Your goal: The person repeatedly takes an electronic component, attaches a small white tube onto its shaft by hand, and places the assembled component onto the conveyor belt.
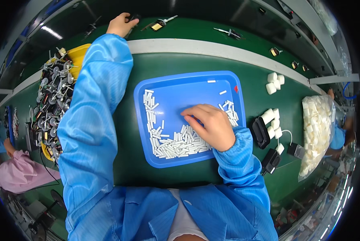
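Note:
My left hand (120,26) reaches far forward onto the green belt. Its thumb and fingers close around a small black part (135,18), mostly hidden by the hand. Just right of it lies a similar part with a yellowish label and a metal shaft (159,25). My right hand (210,125) hovers over a blue tray (172,80), thumb and fingers drawn together; whatever is between the fingertips is too small to make out. Short white tubes (180,144) lie loose in the tray, heaped along its near side and its left and right sides.
A yellow bin (80,54) at left overflows with black parts with shafts and discs (53,104). White foam-like blocks (274,82), a black case (260,131), a black adapter (271,160) and a bag of white blocks (316,132) stand right. A pale rail (188,46) borders the belt.

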Tool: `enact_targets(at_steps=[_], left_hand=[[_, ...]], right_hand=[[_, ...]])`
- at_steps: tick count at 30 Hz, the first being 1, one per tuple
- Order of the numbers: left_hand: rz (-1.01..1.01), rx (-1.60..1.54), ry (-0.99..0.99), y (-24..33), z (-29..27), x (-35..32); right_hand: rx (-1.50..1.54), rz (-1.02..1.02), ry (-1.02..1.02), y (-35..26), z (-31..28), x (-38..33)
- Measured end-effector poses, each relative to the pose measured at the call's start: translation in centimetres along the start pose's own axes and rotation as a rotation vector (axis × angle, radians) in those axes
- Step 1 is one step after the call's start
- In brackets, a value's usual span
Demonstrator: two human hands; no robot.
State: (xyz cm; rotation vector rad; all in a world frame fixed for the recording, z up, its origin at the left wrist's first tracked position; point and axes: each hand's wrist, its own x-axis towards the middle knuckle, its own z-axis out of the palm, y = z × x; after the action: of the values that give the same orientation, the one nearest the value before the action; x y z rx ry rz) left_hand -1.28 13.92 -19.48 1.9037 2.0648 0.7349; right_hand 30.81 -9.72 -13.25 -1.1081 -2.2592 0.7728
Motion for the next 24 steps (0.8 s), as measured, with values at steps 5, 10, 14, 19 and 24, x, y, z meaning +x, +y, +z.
enact_targets(at_steps=[5,10,14,19,24], left_hand=[[-0.267,0.595,0.182,-2.2,-0.6,1.6],[-0.526,0.459,0.065,-12.7,-2.0,2.2],[-0.166,0.421,0.155,-8.0,-3.9,0.7],[-0.065,-0.423,0.283,-1.9,-6.6,-2.1],[-0.043,-1.644,-0.355,10.3,-10.9,-14.6]], right_hand=[[-0.04,0.063,-0.02,-0.2,-1.0,-1.9],[-0.034,0.058,-0.033,-0.1,-1.2,-3.0],[-0.051,0.049,-0.031,-0.4,-1.3,-3.4],[-0.039,-0.029,-0.002,-1.0,-1.7,-2.2],[-0.099,-0.104,-0.057,-0.8,-0.8,-0.5]])
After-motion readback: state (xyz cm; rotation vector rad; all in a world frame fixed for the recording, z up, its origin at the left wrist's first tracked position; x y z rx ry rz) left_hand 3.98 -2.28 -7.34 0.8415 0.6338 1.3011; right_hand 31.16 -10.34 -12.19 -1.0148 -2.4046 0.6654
